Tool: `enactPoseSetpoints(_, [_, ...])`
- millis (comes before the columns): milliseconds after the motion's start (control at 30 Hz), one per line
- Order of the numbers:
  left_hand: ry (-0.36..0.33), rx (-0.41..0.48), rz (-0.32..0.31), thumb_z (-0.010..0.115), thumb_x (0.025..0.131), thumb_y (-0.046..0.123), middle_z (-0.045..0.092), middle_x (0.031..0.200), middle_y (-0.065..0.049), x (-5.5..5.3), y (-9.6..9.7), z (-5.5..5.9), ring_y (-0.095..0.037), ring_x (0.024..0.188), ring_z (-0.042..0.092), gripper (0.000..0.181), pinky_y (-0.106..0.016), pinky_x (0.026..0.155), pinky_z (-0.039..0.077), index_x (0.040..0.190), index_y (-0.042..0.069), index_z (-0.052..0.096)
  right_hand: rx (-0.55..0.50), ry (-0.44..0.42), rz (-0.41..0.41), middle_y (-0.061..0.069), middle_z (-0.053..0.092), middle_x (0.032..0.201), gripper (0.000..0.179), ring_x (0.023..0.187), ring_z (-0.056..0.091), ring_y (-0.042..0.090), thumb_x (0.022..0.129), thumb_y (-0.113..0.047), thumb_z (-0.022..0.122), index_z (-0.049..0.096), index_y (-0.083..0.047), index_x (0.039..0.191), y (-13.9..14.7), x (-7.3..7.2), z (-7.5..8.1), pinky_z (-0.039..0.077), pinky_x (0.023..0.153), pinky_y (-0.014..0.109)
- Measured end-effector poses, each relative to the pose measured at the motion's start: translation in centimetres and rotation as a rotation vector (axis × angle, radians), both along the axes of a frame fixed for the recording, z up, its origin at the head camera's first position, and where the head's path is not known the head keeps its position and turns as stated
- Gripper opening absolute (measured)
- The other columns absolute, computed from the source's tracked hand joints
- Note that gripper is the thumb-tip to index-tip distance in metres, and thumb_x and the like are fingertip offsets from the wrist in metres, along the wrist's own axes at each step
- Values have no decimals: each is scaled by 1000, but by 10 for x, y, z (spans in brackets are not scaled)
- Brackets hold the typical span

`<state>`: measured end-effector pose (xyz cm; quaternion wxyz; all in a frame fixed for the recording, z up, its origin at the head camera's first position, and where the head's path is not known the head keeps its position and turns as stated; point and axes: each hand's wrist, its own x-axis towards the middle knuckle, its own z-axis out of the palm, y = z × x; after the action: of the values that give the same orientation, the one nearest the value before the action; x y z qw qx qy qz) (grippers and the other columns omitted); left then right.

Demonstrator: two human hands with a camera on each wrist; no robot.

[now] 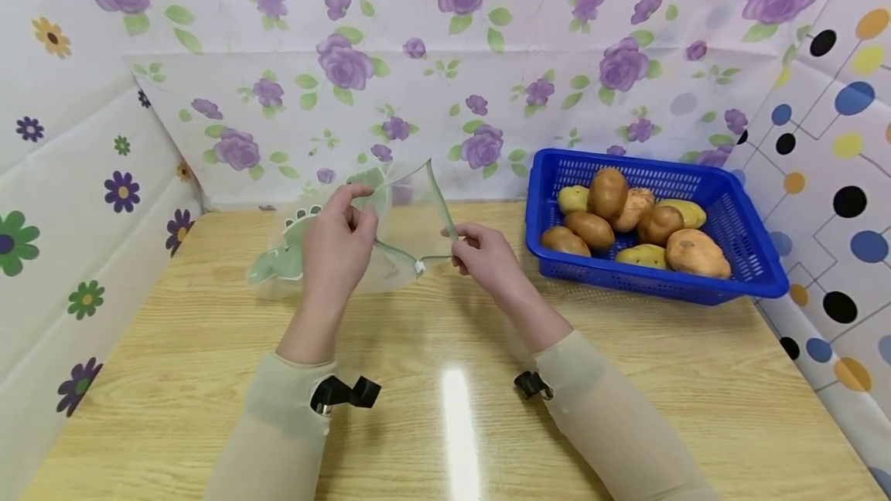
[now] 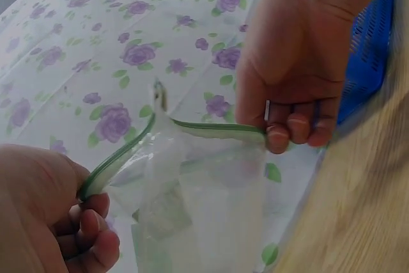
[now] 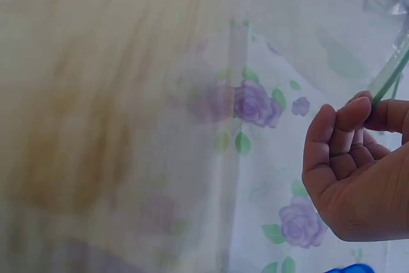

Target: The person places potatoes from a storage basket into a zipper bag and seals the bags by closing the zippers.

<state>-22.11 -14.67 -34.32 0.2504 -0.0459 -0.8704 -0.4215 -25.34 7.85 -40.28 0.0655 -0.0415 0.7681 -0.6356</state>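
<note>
A clear zip bag (image 1: 397, 269) with a green-trimmed mouth and a green cartoon print is held up over the table, its mouth spread apart. My left hand (image 1: 339, 242) pinches one side of the rim; in the left wrist view, the green zip strip (image 2: 118, 158) runs between its thumb and fingers. On the opposite side, my right hand (image 1: 487, 257) grips the rim between thumb and curled fingers, also plain in the right wrist view, where the right hand (image 3: 358, 177) pinches the green edge. A small white slider (image 1: 420, 267) sits on the rim between both hands.
To the right stands a blue plastic basket (image 1: 647, 284) holding several yellow and tan potatoes (image 1: 696, 252) and smooth brown oval items (image 1: 588, 230). Floral sheeting (image 1: 390, 60) rises behind the wooden table (image 1: 418, 424), with patterned sheets at both sides.
</note>
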Motion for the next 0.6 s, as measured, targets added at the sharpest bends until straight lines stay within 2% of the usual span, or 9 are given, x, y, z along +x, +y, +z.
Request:
enactPoseSetpoints(100, [29, 29, -2, 60, 109, 11, 59, 64, -3, -1, -2, 3, -17, 49, 47, 26, -28, 44, 30, 130, 6, 76, -19, -17, -21, 6, 65, 81, 33, 72, 58, 15, 107, -3, 58, 74, 0, 136, 4, -2, -4, 53, 68, 28])
enactPoseSetpoints(267, [41, 58, 6, 61, 111, 12, 62, 62, -3, 1, -4, 8, -17, 49, 57, 23, -24, 40, 27, 126, 4, 77, -88, -63, -47, 6, 64, 81, 30, 70, 57, 14, 110, -4, 57, 73, 4, 134, 11, -5, -6, 51, 65, 24])
enactPoseSetpoints(400, [31, 69, -6, 62, 111, 13, 63, 62, -4, 3, -5, 10, -18, 51, 62, 21, -24, 40, 28, 124, 5, 77, -85, -90, -56, 6, 66, 79, 27, 69, 56, 14, 112, -8, 58, 75, 2, 131, 15, -5, -6, 52, 67, 27])
enactPoseSetpoints(600, [22, 86, -67, 63, 110, 11, 65, 62, -5, 3, -2, 8, -14, 44, 52, 21, -24, 41, 26, 124, 6, 77, -30, -73, -49, 5, 70, 79, 27, 71, 58, 15, 114, -16, 59, 78, -4, 128, 15, -5, -1, 55, 75, 36])
